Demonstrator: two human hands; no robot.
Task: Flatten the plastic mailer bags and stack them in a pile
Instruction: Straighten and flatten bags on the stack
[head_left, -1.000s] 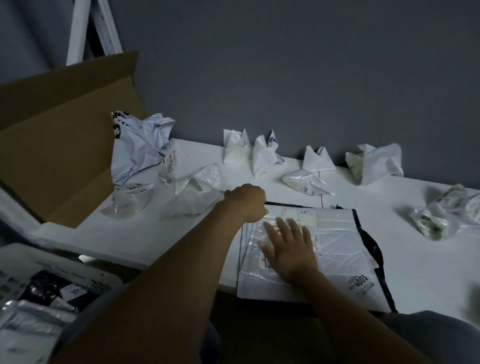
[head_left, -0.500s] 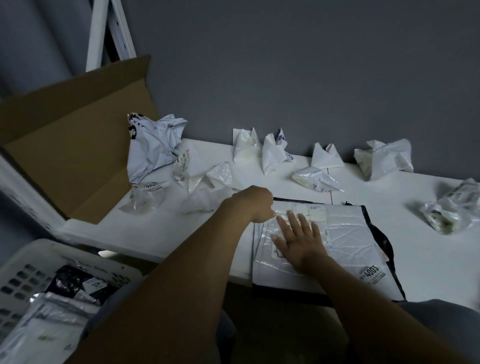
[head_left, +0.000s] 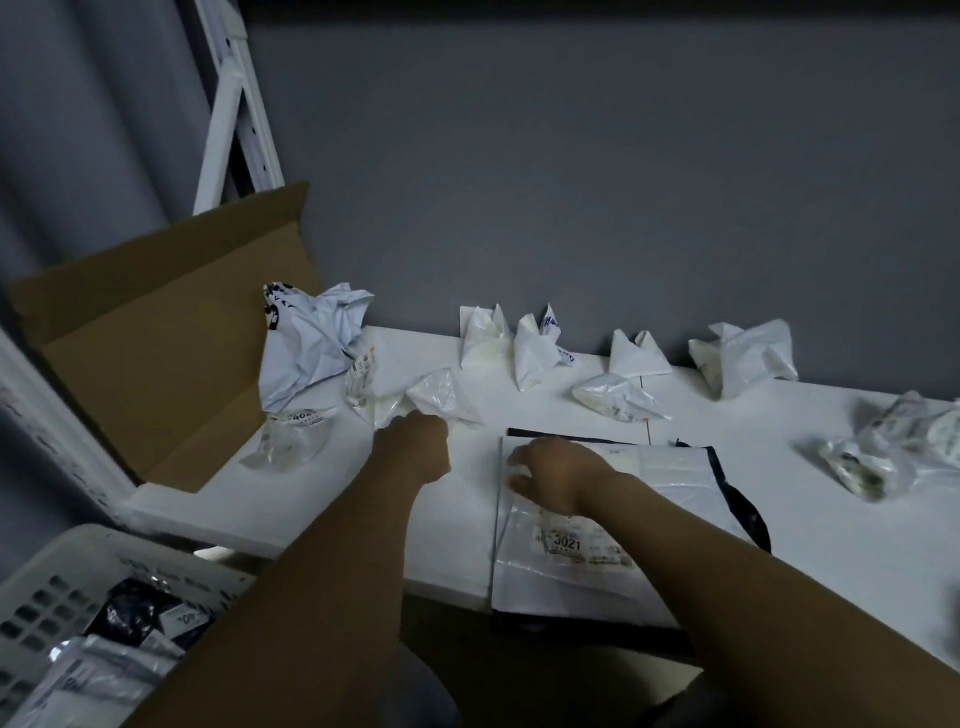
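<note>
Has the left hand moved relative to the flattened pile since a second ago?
Yes. The left hand has shifted left, away from the flattened pile, up to the crumpled clear bag.

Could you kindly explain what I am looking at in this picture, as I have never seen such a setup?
There is no machine here: a person wears a camera on the head, looking down at both bare hands. The right hand lies on a pile of flattened bags on a white table. The left hand reaches a crumpled bag; its fingers are hidden, so a grip is unclear. More crumpled bags lie by the wall; a box and a basket stand at left.
</note>
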